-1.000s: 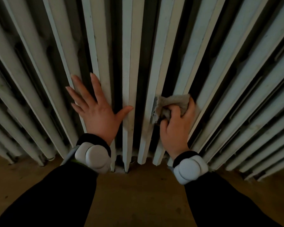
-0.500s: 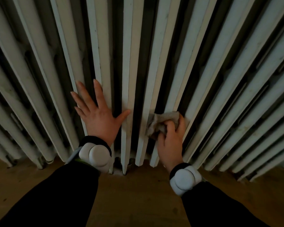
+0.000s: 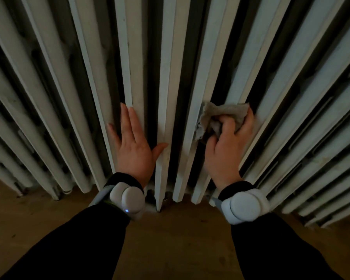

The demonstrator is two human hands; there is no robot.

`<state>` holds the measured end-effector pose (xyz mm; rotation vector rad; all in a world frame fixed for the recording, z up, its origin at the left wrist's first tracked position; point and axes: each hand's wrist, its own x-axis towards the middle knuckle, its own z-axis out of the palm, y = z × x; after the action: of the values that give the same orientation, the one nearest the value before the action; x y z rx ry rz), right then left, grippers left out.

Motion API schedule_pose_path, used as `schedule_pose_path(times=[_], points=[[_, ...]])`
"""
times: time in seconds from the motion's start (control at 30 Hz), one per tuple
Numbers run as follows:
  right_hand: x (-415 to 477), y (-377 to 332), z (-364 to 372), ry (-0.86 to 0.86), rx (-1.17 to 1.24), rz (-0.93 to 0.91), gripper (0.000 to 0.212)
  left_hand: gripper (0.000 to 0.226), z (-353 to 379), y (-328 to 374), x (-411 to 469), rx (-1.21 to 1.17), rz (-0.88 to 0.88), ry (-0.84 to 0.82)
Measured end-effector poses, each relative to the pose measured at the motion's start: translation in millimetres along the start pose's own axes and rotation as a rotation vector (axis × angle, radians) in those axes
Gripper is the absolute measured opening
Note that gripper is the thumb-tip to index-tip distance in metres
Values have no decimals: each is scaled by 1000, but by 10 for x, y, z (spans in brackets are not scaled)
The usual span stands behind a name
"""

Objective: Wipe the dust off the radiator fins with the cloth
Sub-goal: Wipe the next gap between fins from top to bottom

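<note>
The cloth [image 3: 223,115] is gripped, bunched, in the right hand [image 3: 226,152] and pressed on a radiator fin [image 3: 207,57] right of centre; the left hand [image 3: 133,152] is laid flat, fingers straight, on a fin further left. Risk: the loose frayed corner may be snagged in the gap, and dust left between fins.

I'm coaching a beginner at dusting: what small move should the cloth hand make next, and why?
Probably slide the right hand with the cloth upward along the fin it presses on. The cloth sits bunched low on that fin, most of the fin's length lies above it, and the left hand rests flat on the radiator further left, likely bracing.
</note>
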<state>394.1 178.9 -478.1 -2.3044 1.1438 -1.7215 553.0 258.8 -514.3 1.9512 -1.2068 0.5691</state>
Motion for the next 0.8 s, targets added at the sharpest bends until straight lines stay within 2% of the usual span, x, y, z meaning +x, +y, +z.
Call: schedule_pose_path(times=[0.2,0.3,0.37,0.5,0.57,0.63,0.7,0.8], points=[[-262,115,155,-10,-13,24,38,105,5,-6,4,-62,-3,20],[-367,174,187,-24,-55,34,33,106,0,-1,-4,-85,-14,13],[-515,254,222,-78,-83,45,35,107,-3,8,-11,-84,-21,7],[-826,411,283,-197,-145,145,54,107,-47,43,-13,-87,-45,-24],[-887,441,263,-274,-168,173,55,107,-71,61,-12,-87,-51,-37],[-906,446,187,-375,-96,196,46,108,-90,72,-21,-92,-48,-46],[-905,417,135,-442,-153,163,36,111,-109,74,-32,-109,-59,-79],[-862,329,70,-356,-110,192,28,115,-132,57,-56,-133,-77,-127]])
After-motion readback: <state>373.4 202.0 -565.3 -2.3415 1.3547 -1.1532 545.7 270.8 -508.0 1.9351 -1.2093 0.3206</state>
